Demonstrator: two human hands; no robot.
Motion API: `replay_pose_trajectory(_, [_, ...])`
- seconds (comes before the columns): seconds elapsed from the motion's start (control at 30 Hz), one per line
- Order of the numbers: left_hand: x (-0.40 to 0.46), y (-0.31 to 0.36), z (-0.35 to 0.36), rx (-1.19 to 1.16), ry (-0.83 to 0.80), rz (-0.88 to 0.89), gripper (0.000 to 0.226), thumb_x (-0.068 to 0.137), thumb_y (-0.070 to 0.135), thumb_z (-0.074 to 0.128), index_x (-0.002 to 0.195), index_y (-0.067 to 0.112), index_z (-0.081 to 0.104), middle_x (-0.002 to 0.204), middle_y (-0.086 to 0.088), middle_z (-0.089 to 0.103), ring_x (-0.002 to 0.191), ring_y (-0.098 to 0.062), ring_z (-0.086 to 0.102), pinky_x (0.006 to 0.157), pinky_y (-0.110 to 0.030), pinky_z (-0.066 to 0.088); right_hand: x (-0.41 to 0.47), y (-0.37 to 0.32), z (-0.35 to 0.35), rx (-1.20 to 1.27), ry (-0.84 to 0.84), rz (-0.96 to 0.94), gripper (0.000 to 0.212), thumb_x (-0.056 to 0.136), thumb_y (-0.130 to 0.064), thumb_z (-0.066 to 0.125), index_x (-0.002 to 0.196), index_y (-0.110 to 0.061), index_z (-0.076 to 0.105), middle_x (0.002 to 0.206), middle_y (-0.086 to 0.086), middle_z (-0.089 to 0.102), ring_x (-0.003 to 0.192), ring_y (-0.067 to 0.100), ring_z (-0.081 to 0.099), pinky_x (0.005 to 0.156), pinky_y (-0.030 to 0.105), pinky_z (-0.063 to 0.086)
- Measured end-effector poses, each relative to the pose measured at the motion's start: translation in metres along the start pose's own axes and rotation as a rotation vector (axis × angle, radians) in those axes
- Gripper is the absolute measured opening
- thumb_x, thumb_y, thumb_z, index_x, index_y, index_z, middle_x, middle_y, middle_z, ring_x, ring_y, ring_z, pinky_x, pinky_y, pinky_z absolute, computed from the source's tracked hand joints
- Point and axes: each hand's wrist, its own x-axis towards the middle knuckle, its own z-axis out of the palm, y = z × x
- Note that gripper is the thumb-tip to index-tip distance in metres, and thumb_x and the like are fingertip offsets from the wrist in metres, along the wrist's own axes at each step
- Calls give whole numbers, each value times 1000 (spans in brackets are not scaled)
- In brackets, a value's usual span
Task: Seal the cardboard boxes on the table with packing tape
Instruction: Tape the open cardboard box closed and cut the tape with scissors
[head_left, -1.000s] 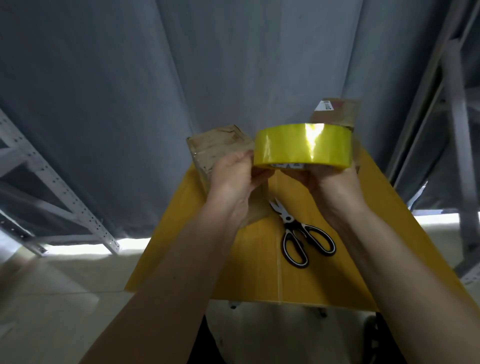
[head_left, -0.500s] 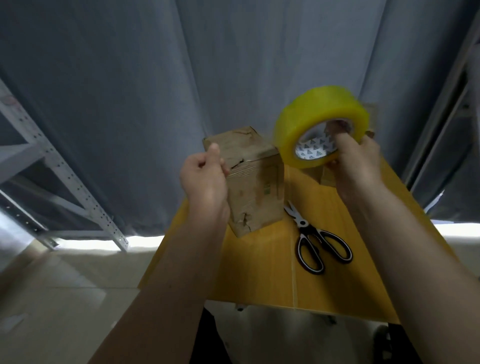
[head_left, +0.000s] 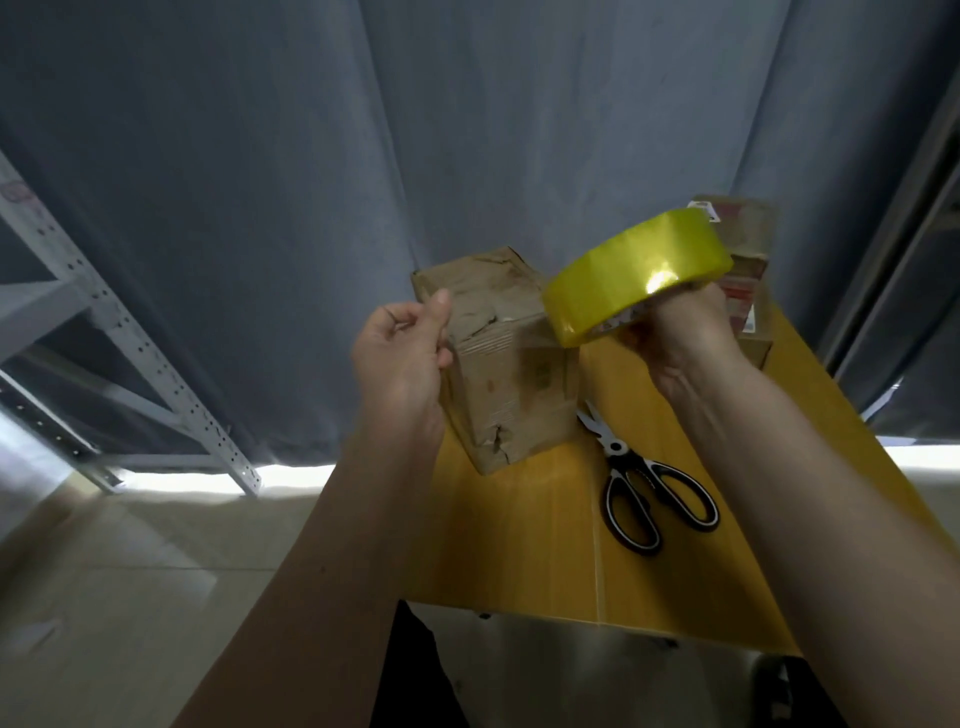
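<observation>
My right hand (head_left: 680, 338) grips a roll of yellow packing tape (head_left: 631, 278) from below and holds it tilted in the air above the table. My left hand (head_left: 402, 356) is raised to the left of the roll with thumb and fingers pinched together. A faint clear strip of tape (head_left: 524, 345) seems to stretch from the roll to that pinch. Behind the strip, a worn cardboard box (head_left: 511, 410) stands on the yellow table (head_left: 519, 551). A second cardboard box (head_left: 750, 291) with labels stands at the back right, partly hidden by the roll and my right hand.
Black-handled scissors (head_left: 652, 493) lie on the table right of the near box. A grey curtain (head_left: 467, 130) hangs close behind the table. A metal shelf frame (head_left: 135, 343) stands at the left, over pale floor.
The roll went from flat in both hands to my right hand alone, then tipped lower and rightward. My left hand let go of it and drew away to the left, pinched.
</observation>
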Motion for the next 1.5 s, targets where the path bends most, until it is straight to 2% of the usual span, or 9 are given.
replay_pose_trajectory(0.17, [8,-1,-1,177,20,87,17,93,18,63,84,7,54,67,-4,50,53,-8,42,51,-19,39,-3,8,-5,32,80,-1,13,85,-11,65,83,-23,63,76,-3,64,66,13,60,44,20,43])
replay_pose_trajectory(0.3, [13,-4,0,296,61,140,23,96,23,58,77,12,51,69,-4,52,59,-10,45,55,-20,41,-5,6,-1,-14,54,-22,10,85,-16,67,84,-25,64,82,-4,68,80,17,65,53,26,53])
replay_pose_trajectory(0.37, [15,-6,-1,321,90,137,26,96,25,59,74,14,51,66,-1,54,58,-9,47,55,-19,42,-1,-1,3,-41,51,-47,10,84,-16,69,88,-25,66,93,0,70,91,21,67,71,40,59])
replay_pose_trajectory(0.43, [17,-10,-1,330,108,134,27,95,27,59,72,15,51,64,2,53,56,-8,47,53,-17,42,4,-7,8,-92,62,-105,12,84,-15,69,93,-23,67,102,4,70,97,23,67,85,48,56])
replay_pose_trajectory(0.5, [20,-14,-1,343,122,124,28,94,29,60,70,16,51,61,4,52,54,-6,47,54,-19,42,10,-11,13,-129,81,-152,21,83,-12,69,104,-15,67,107,6,70,99,21,66,89,45,55])
replay_pose_trajectory(0.67, [26,-25,3,334,191,100,29,92,29,62,69,17,51,61,8,53,45,8,48,45,-5,35,27,-15,25,-211,104,-194,42,84,-16,71,122,-5,57,115,11,65,104,23,63,86,35,54])
replay_pose_trajectory(0.77, [28,-31,6,349,236,118,27,92,29,62,72,15,52,68,5,56,54,2,50,46,-4,35,36,-15,33,-260,124,-207,44,83,-25,74,119,-7,56,113,9,65,101,21,63,81,31,52])
replay_pose_trajectory(1.17, [34,-44,-1,463,271,140,29,92,27,59,92,-1,63,72,6,54,61,-1,47,50,-2,35,55,-6,51,-468,103,-317,37,83,-30,73,114,-11,64,101,-2,65,94,13,61,80,27,48])
replay_pose_trajectory(1.5, [21,-55,7,440,239,32,31,99,31,48,78,8,50,67,2,44,55,-7,37,42,-10,29,55,6,51,-443,122,-313,25,79,-32,77,96,-18,65,90,-4,66,88,15,65,79,29,54])
